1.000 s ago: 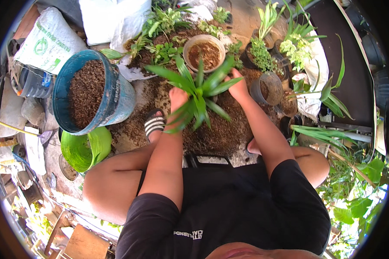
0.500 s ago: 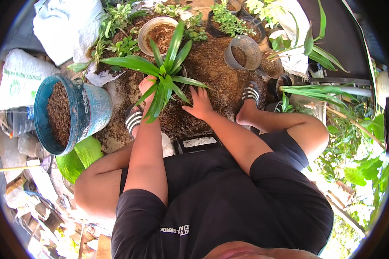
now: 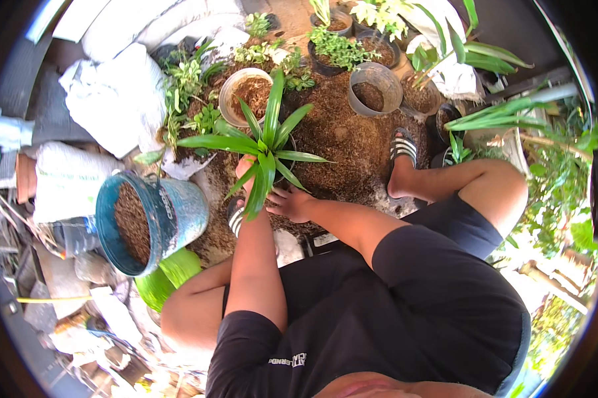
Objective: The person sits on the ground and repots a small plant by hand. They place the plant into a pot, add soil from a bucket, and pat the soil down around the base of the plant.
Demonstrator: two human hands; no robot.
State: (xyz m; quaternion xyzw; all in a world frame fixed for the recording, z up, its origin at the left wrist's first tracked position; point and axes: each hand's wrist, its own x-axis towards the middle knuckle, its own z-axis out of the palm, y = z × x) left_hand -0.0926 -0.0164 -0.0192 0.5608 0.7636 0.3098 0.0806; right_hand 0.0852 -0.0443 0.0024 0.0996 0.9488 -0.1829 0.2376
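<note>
A person in a black shirt (image 3: 378, 318) sits with 2 knees spread wide, soil-strewn ground between the feet. The left striped sandal (image 3: 235, 217) shows partly behind the left forearm; the right striped sandal (image 3: 404, 146) is well apart from it, on the other side. Of the 2 hands, the right hand (image 3: 291, 202) is nearer, its fingers spread, low by the leaves and near the left wrist; whether it presses on the soil is unclear. Just beyond, the left hand (image 3: 244, 169) reaches under the leaves, which hide its fingers, so whether it grips anything cannot be told. The leafy plant (image 3: 266, 149) spreads over the left hand, its long green blades fanning outward, with part of a dark rim beneath. To the left, a blue bucket (image 3: 187, 211) of brown soil leaves a narrow strip of ground before the left forearm. To the right, loose brown soil (image 3: 339, 152) gives the widest room, stretching to the right foot. Farther out, 1 pale round pot (image 3: 226, 109) stands just past the leaves, and a translucent grey pot (image 3: 393, 93) across the soil. A white sack (image 3: 113, 96) and small potted plants (image 3: 339, 50) line the far edge.
</note>
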